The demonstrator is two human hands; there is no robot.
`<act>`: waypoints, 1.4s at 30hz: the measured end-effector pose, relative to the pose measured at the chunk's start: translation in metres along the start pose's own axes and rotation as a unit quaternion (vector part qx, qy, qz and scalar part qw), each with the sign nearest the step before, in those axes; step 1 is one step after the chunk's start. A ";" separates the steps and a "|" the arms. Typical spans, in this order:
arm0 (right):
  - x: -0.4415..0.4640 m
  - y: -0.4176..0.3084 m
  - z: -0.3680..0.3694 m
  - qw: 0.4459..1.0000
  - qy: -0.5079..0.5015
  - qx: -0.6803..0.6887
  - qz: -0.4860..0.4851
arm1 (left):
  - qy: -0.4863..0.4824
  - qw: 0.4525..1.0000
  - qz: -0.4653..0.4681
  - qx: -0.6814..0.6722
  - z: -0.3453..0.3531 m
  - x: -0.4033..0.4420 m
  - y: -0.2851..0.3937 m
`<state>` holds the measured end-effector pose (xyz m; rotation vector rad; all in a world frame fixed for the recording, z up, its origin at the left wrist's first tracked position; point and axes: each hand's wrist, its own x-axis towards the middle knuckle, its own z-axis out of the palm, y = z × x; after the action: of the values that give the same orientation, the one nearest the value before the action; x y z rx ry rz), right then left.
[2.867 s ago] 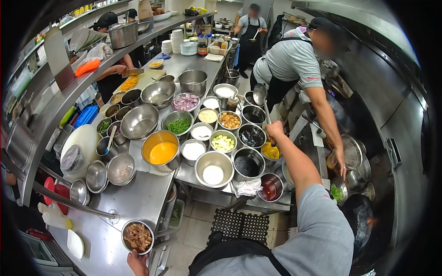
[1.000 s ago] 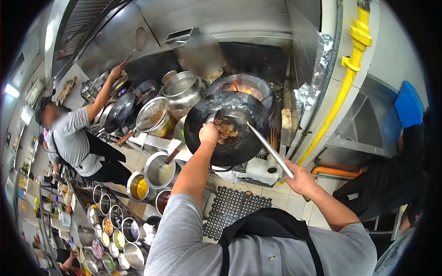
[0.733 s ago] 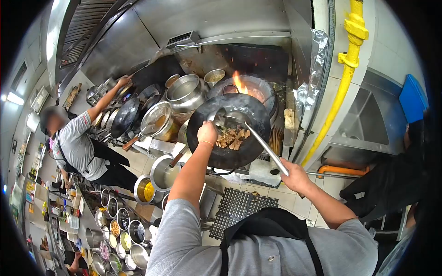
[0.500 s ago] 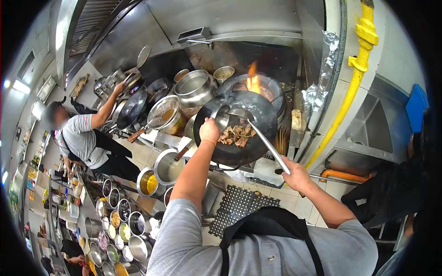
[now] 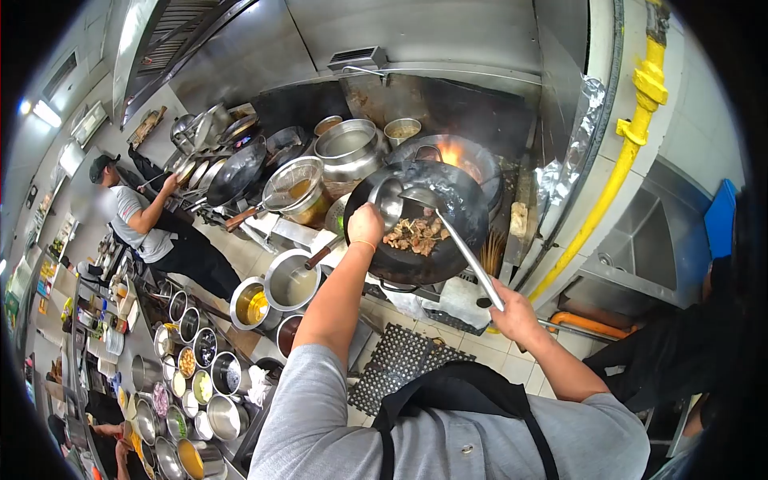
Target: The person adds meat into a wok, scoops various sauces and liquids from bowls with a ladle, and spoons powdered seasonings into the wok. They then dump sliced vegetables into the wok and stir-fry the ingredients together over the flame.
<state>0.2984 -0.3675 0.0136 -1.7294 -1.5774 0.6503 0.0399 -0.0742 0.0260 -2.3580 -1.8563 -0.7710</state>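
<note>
Beef-like browned meat pieces (image 5: 416, 237) lie in the near part of a large black wok (image 5: 376, 260). My left hand (image 5: 366, 225) is closed over the wok's left rim on a ladle (image 5: 389, 198), whose wooden end sticks out at the lower left. The ladle's round metal bowl is inside the wok. In my right hand (image 5: 514, 312), I grip the long steel handle of a wok spatula (image 5: 475, 264). Its head is beyond the meat, beside the ladle's bowl. Part of the left grip is hidden by the hand itself.
Flames (image 5: 454, 152) burn in the burner behind the wok. A steel pot (image 5: 346, 144) and a pot with a strainer (image 5: 296, 196) stand left. Several ingredient containers (image 5: 228, 372) fill the lower left. Another person (image 5: 148, 212) works at the left stove. A yellow pipe (image 5: 640, 104) runs right.
The view has shifted slightly. The meat pieces lie differently in the wok, and the flame is lower. Both hands keep their utensils. The other person's raised arm has come down.
</note>
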 end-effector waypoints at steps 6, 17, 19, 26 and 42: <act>0.001 0.015 0.007 0.997 0.029 -0.007 -0.069 | 0.037 0.996 -0.072 -0.040 -0.008 -0.009 -0.006; 0.057 0.015 0.041 0.983 -0.104 0.130 0.071 | 0.141 0.676 -0.481 -0.540 -0.147 -0.343 -0.183; 0.057 -0.029 0.051 0.974 -0.137 0.156 0.090 | 0.230 0.623 -0.543 -0.514 -0.193 -0.459 -0.187; 0.073 -0.162 0.161 0.885 -0.383 0.265 -0.024 | 0.650 0.305 -0.656 -0.233 -0.238 -0.775 -0.177; 0.136 -0.261 0.520 0.932 -0.333 0.103 0.098 | 0.395 0.376 -0.578 -0.607 -0.223 -0.642 -0.258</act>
<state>-0.2443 -0.1461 -0.1007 -1.5995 -1.6852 1.5758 -0.3785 -0.6535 -0.1066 0.6064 -2.1024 -3.2047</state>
